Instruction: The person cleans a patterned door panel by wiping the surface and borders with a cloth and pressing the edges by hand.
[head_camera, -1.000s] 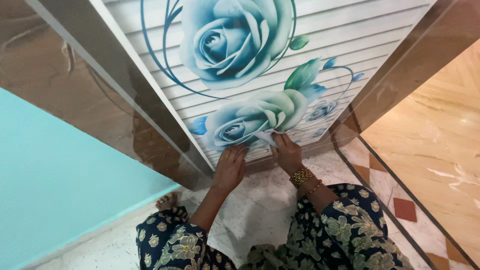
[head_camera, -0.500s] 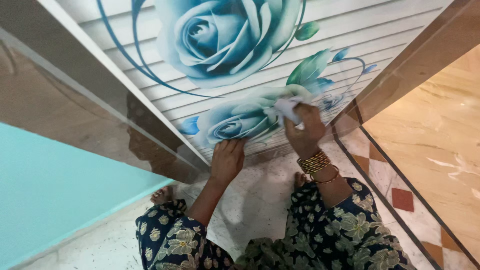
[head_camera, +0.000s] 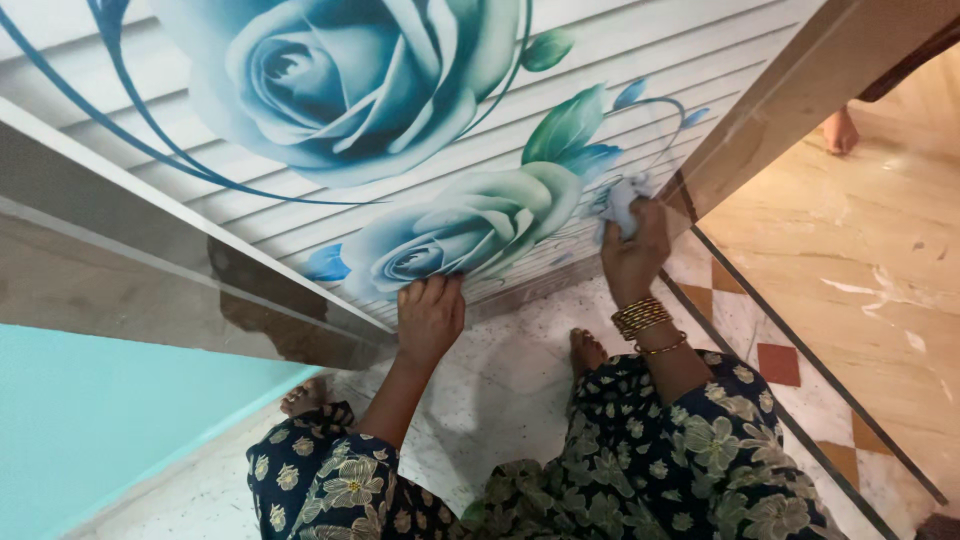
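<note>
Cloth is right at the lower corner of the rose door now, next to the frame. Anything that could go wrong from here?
Possibly two things. The right hand presses the cloth close to the brown frame; knuckles could get pinched if the door swings. The left hand braces on the door's bottom edge while the person crouches on smooth floor tiles, so a door shift could upset balance.

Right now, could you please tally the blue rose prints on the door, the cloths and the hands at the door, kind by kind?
Blue rose prints: 2, a large one and a smaller one
White cloth: 1, held in the right hand
Hands: 2, with the left hand flat on the door
Total: 5
</note>
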